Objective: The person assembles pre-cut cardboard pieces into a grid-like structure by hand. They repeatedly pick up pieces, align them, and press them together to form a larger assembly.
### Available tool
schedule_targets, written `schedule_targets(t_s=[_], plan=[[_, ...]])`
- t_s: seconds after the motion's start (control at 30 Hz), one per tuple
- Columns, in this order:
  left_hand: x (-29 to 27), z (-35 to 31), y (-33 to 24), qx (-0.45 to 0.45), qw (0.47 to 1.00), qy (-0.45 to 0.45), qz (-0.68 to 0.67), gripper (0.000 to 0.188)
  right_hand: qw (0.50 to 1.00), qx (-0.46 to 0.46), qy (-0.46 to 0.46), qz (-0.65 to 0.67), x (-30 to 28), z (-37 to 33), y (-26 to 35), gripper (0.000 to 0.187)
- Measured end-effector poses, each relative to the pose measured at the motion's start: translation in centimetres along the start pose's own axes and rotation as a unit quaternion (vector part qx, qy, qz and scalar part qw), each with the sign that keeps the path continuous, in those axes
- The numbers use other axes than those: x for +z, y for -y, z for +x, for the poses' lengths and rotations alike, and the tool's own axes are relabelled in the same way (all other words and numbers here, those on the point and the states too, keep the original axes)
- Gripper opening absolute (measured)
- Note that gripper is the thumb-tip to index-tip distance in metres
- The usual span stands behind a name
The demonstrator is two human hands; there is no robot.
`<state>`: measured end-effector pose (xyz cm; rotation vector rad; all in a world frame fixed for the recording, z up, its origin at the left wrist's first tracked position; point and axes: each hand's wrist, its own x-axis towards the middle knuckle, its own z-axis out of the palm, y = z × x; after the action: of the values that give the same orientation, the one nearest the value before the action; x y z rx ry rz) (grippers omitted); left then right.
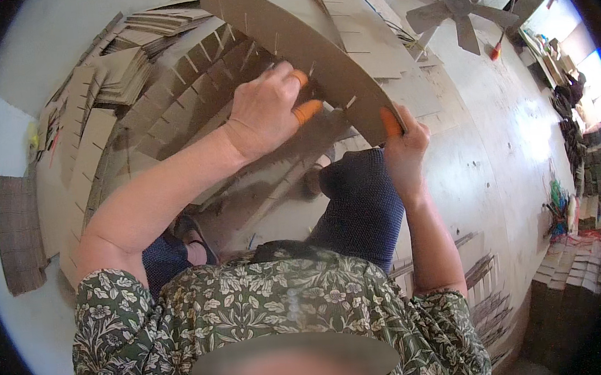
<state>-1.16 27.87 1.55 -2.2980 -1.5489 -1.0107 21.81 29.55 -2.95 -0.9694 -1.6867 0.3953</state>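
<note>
Holding this long brown strip of slotted cardboard (318,43) well calls for a steady grip near its end and little squeezing elsewhere: card that is slit along one edge probably creases most easily at the cuts. The bare right hand (407,145), between 2 and 3 o'clock, pinches the strip's near end, thumb on its broad face. The bare left hand (264,110), at 11 o'clock, is curled with thumb and forefinger narrowly apart beside the slotted edge — whether they pinch anything, I cannot tell. Lining each slot up squarely and pressing close beside it, rather than mid-span, should keep the card from buckling. The orange rubbery finger covers (307,110) likely help the grip.

The strip lies across 12 o'clock, its far end toward 11 and its near end toward 2. It is plain, matt and stiff-looking, with a gently curved outline — part of that bend may come from the lens. Short pale slots cut in from its lower-left edge, spaced along the length. Below it, between 10 and 11 o'clock, are brown slotted cardboard pieces (195,76); farther out at 10 o'clock rises a layered stack of tan cardboard sheets (121,71).
</note>
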Motion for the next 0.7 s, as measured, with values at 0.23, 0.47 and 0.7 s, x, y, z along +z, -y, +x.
schedule_targets(t_s=[0.23, 0.47, 0.7], plan=[[1.2, 0.3, 3.2, -0.128, 0.966, 0.207, 0.086, 0.024, 1.0, 0.006, 0.017, -0.003, 0.1, -0.2, -0.3, 0.013], [-1.0, 0.5, 3.8, -0.02, 0.988, 0.045, 0.149, 0.027, 0.998, -0.028, 0.012, 0.048, 3.7, 1.7, -0.7, 0.016], [3.1, -1.1, -0.9, -0.252, 0.926, 0.199, -0.2, 0.039, 0.998, -0.025, 0.019, 0.045, 3.5, 2.1, -0.9, 0.015]])
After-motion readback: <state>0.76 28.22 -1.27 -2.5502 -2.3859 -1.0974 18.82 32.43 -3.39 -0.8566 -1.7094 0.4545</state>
